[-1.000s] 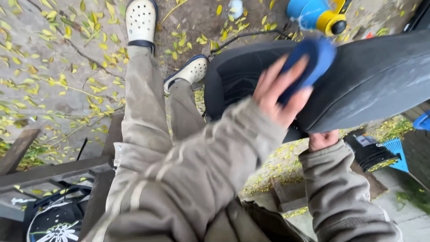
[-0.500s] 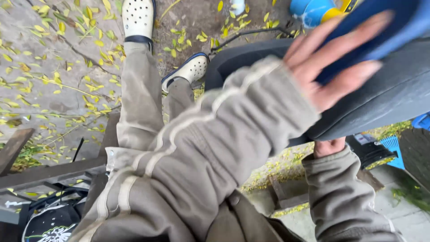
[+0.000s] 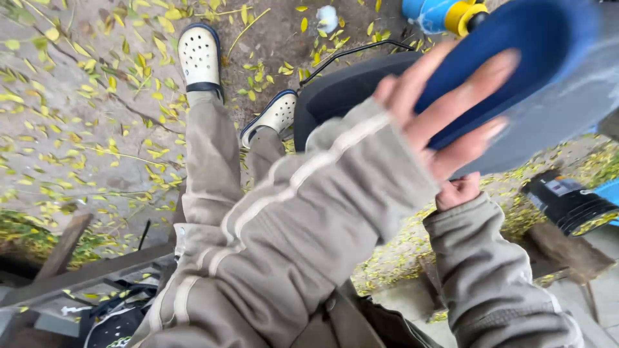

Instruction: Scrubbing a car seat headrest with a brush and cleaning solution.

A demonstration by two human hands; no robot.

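Note:
My left hand (image 3: 445, 109) lies flat on a blue pad (image 3: 516, 58), fingers spread, and presses it against a grey curved panel (image 3: 567, 109) at the upper right. The hand is very close to the camera and its beige sleeve fills the middle of the view. My right hand (image 3: 459, 192) is closed on the panel's lower edge from below, mostly hidden under my left arm. A dark rounded part (image 3: 342, 90) continues the panel to the left, above my knees.
My legs in beige trousers end in white perforated clogs (image 3: 198, 55) on ground strewn with yellow leaves. A blue and yellow object (image 3: 445, 13) lies at the top, a black box (image 3: 567, 203) at right, and wooden planks (image 3: 58, 270) at lower left.
My left hand has slid the blue pad up and to the right along the grey panel and now looms larger in view. My right hand stays under the panel's edge.

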